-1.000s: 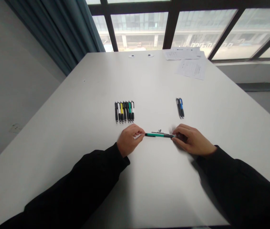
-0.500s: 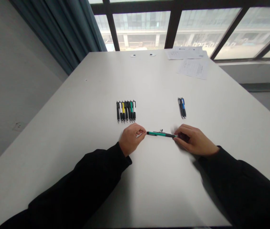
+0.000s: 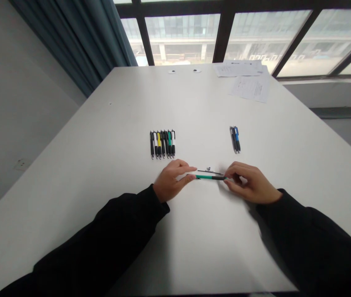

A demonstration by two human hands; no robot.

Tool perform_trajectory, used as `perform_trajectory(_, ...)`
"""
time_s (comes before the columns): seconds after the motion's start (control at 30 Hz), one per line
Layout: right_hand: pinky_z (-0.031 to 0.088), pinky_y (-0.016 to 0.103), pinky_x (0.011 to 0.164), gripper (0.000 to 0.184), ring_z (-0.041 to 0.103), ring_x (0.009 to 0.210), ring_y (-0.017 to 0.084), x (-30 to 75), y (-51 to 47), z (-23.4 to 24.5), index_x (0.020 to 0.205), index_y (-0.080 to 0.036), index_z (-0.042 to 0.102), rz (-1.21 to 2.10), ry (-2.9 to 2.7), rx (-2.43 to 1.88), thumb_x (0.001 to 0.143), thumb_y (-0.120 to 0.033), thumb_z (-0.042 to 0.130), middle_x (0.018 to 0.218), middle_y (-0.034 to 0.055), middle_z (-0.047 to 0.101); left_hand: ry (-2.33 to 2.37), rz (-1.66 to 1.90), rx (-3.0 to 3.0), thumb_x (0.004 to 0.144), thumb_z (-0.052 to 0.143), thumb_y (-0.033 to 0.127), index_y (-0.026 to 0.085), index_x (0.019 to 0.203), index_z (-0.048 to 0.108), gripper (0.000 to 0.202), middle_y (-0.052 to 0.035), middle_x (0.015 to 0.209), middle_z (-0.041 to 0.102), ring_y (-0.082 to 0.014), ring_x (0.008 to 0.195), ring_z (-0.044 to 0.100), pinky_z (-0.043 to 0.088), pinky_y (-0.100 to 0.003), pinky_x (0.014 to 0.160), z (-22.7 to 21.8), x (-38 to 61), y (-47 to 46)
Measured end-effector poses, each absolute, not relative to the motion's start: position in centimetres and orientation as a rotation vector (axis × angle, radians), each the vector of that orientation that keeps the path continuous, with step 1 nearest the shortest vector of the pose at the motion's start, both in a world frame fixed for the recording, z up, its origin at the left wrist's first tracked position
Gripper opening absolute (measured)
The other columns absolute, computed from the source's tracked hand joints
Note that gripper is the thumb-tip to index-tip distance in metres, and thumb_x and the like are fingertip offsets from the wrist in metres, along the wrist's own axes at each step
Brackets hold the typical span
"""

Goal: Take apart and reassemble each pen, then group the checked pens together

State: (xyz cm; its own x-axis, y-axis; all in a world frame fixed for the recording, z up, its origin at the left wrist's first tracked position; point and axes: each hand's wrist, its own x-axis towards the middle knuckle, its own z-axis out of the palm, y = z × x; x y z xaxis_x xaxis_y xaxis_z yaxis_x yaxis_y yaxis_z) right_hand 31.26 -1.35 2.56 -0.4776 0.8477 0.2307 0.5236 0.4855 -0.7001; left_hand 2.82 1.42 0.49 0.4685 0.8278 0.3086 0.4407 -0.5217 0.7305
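left grip opened off green pen | right grip holds its end

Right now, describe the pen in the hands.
On the white table, below the row of pens, look between the left hand and right hand. The green pen lies crosswise, its black end pinched by the right hand, apart from that row and the other pens.

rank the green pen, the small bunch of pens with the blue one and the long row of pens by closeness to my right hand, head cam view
1. green pen: to the left of the right hand, its dark end at the fingertips
2. small bunch of pens: ahead, farther up the table
3. row of pens: farthest, up the table to the left
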Motion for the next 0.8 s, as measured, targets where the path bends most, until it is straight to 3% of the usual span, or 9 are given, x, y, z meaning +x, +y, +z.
perform_trajectory(0.2,0.042,0.028,0.056,0.014,0.05,0.062,0.014,29.7,-2.0,2.7,0.083,-0.02,0.059,1.064,-1.816,-1.099,0.089,-0.031,0.063,0.073,0.0016,0.054,0.772,0.635,2.102,0.088,0.066,0.03,0.018,0.109,0.073,0.025,-0.0065,0.088,0.071,-0.0167,0.083,0.062,0.047,-0.032,0.083,1.4,3.7,0.3)
perform_trajectory(0.3,0.043,0.028,0.056,0.019,0.049,0.063,0.014,29.3,-2.1,2.8,0.086,-0.019,0.06,1.167,-1.763,-1.085,0.09,-0.037,0.062,0.072,0.002,0.055,0.745,0.482,1.755,0.082,0.072,0.035,0.014,0.108,0.072,0.034,-0.0034,0.078,0.067,-0.0117,0.064,0.055,0.047,-0.026,0.066,2.0,4.5,-0.8)
perform_trajectory(0.37,0.044,0.028,0.057,0.021,0.051,0.064,0.014,29.3,-2.1,2.9,0.09,-0.019,0.061,1.165,-1.8,-1.089,0.091,-0.039,0.061,0.076,0.0032,0.057,0.693,0.385,1.515,0.08,0.073,0.039,0.012,0.106,0.07,0.037,-0.0019,0.074,0.063,-0.0106,0.062,0.054,0.045,-0.024,0.061,2.3,4.9,-1.3)
perform_trajectory(0.53,0.05,0.034,0.067,0.032,0.058,0.076,0.019,30.2,-1.7,2.6,0.115,-0.021,0.064,0.719,-2.106,-1.205,0.088,-0.037,0.066,0.098,0.0096,0.064,0.665,0.43,1.129,0.073,0.079,0.043,0.013,0.089,0.064,0.038,-0.0013,0.074,0.061,-0.0109,0.066,0.056,0.047,-0.024,0.062,2.4,5.0,-1.4)
perform_trajectory(0.63,0.052,0.038,0.077,0.023,0.061,0.087,0.023,30.6,-1.3,1.8,0.108,-0.021,0.069,0.483,-2.195,-1.304,0.089,-0.033,0.065,0.101,0.0108,0.065,0.682,0.476,1.087,0.07,0.082,0.039,0.013,0.084,0.062,0.036,-0.0007,0.074,0.06,-0.01,0.067,0.056,0.047,-0.024,0.063,2.3,4.8,-1.1)
perform_trajectory(0.8,0.051,0.037,0.075,0.014,0.06,0.084,0.023,30.3,-1.2,1.5,0.091,-0.02,0.067,0.469,-2.309,-1.253,0.094,-0.025,0.055,0.092,0.0102,0.065,0.663,0.471,1.11,0.072,0.081,0.04,0.012,0.088,0.063,0.037,-0.0033,0.078,0.063,-0.0115,0.068,0.059,0.049,-0.027,0.067,1.9,4.6,-1.0)
